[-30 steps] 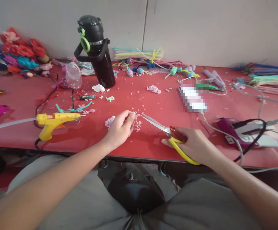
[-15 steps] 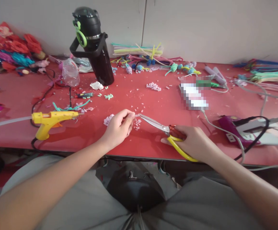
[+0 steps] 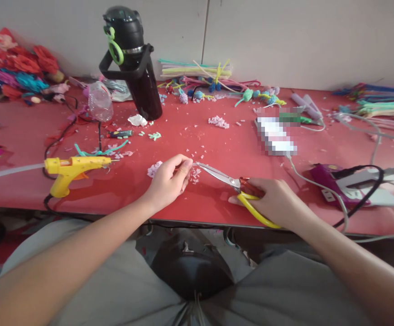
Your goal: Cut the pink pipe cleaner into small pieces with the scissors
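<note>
My left hand (image 3: 170, 182) is closed in a pinch, with a small pale pink piece (image 3: 194, 164) between thumb and forefinger. Most of that piece is hidden by the fingertips. Wrapped round the handles of the yellow-handled scissors (image 3: 233, 182) is my right hand (image 3: 276, 199). The scissor blades point left, their tips right by the pinched piece. Under the tips lie tiny pink trimmings (image 3: 194, 175). A small pile of pink cut pieces (image 3: 154, 169) sits just behind my left hand, and another pink pile (image 3: 218, 122) lies farther back.
On the left lies a yellow glue gun (image 3: 71, 172) with its cord. A black bottle (image 3: 136, 68) stands behind, beside a clear plastic cup (image 3: 100, 102). At right are a blurred phone-like object (image 3: 275, 136), a purple box (image 3: 333, 185) and cables. Pipe cleaners (image 3: 193, 70) line the wall.
The scissor tips have come slightly closer to my left fingertips. Both hands keep their grips, and the view has shifted very slightly.
</note>
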Available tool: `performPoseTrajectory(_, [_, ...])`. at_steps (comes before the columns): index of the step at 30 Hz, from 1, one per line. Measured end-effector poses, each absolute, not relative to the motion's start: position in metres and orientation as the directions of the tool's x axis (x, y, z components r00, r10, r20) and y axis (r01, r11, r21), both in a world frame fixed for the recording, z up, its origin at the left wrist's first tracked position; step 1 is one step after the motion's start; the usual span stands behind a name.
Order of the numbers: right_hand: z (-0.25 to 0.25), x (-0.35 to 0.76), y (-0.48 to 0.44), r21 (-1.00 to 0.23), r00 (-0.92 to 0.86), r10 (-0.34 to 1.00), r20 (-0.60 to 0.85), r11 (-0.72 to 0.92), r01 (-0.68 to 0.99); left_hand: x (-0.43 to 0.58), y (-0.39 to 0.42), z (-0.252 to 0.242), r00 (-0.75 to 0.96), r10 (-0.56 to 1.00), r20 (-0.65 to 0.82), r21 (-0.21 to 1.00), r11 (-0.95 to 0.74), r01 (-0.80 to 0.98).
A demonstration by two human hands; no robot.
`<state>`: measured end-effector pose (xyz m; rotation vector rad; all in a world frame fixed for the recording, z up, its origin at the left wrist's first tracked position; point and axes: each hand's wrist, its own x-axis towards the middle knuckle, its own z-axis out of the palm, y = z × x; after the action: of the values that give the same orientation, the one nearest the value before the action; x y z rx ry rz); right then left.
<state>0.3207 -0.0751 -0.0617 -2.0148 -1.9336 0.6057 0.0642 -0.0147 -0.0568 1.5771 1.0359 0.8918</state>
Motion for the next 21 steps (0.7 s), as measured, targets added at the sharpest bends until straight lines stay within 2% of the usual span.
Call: performPoseTrajectory(21, [-0.0589,0.3169,-0.0762,-0.441,0.033,0.995,-0.092,-0.070,0.895,0.0656,-0.0147,-0.0567,0.348,0.937,0.025,0.979,-0.094,0.182])
